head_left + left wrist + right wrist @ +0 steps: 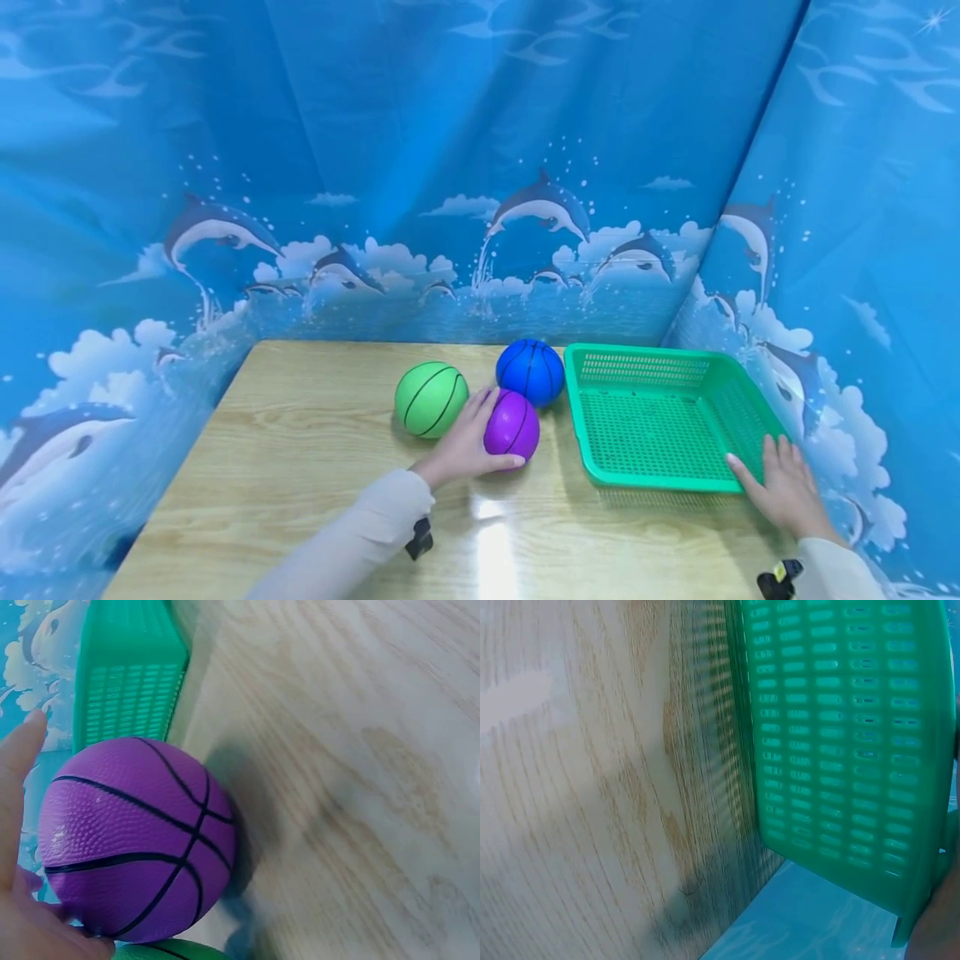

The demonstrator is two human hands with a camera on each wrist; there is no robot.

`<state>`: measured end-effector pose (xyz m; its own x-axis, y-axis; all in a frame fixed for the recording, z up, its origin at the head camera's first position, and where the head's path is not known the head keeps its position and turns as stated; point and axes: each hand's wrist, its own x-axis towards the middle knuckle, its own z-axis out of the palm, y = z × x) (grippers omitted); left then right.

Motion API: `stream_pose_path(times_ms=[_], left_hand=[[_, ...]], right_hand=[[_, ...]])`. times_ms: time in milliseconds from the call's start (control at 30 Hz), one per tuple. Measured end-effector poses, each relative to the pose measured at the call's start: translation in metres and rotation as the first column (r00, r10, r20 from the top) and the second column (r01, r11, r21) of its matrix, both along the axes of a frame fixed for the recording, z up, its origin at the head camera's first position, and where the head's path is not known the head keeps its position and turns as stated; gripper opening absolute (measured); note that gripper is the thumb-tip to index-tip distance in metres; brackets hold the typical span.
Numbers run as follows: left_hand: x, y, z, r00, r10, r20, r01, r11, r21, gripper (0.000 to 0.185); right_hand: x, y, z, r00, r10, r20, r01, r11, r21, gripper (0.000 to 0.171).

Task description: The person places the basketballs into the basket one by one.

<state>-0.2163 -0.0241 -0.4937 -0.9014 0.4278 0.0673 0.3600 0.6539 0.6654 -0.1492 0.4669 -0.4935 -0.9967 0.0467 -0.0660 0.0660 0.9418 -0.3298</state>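
My left hand (pixel 467 442) grips a purple mini basketball (pixel 512 429) from its left side, thumb at the front and fingers towards the back. In the left wrist view the purple ball (pixel 139 840) fills the lower left, and part of the hand is hidden behind it. A green ball (pixel 431 400) is just left of that hand, and a blue ball (pixel 530 372) sits behind the purple one. At the near right corner of a green plastic basket (pixel 660 483), my right hand (pixel 791 492) rests on the rim with its fingers extended.
The wooden table (pixel 315 442) carries the balls and the basket. A blue dolphin-print cloth (pixel 420 167) hangs behind the table and along its right side. The basket's perforated side wall (pixel 832 750) stands up from the tabletop in the right wrist view.
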Motion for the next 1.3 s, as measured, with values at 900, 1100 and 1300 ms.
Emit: stream_pose_path(times_ms=[900, 1100, 1300], left_hand=[[0.011, 0.008, -0.037, 0.982, 0.111, -0.154, -0.091, 0.987, 0.136, 0.113], [0.013, 0.005, -0.037, 0.974, 0.144, -0.176, -0.108, 0.974, 0.198, 0.108], [0.018, 0.003, -0.031, 0.969, 0.157, -0.189, -0.115, 0.97, 0.216, 0.106]], right_hand=[[0.001, 0.002, -0.013, 0.991, -0.045, -0.125, 0.051, 0.998, 0.046, 0.086], [0.0, 0.001, -0.013, 0.992, -0.047, -0.116, 0.051, 0.998, 0.037, 0.086], [0.0, -0.001, -0.012, 0.993, -0.044, -0.109, 0.048, 0.998, 0.033, 0.086]])
